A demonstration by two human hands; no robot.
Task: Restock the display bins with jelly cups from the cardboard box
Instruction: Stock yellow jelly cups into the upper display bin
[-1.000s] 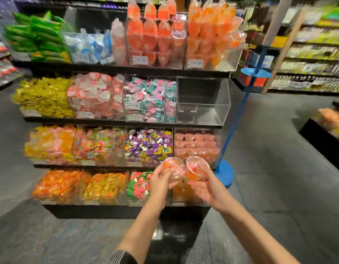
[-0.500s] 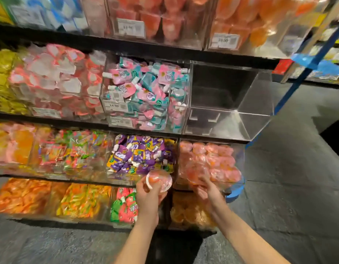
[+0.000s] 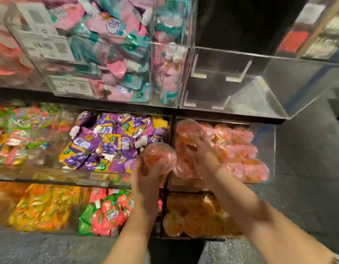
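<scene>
My left hand grips a clear jelly cup with pink and orange filling, held just left of the display bin of pink jelly cups. My right hand is inside that bin, over the stacked cups, its fingertips against a second jelly cup at the bin's back left corner. Motion blur hides the exact finger grip. The cardboard box is out of view.
An unfilled clear acrylic bin sits on the shelf directly above. Purple snack packs fill the bin to the left, orange jelly cups the bin below. Grey floor lies to the right.
I have moved in close to the shelf. My right hand went from in front of the bins into the pink cup bin with its cup, and my left hand followed up beside it.
</scene>
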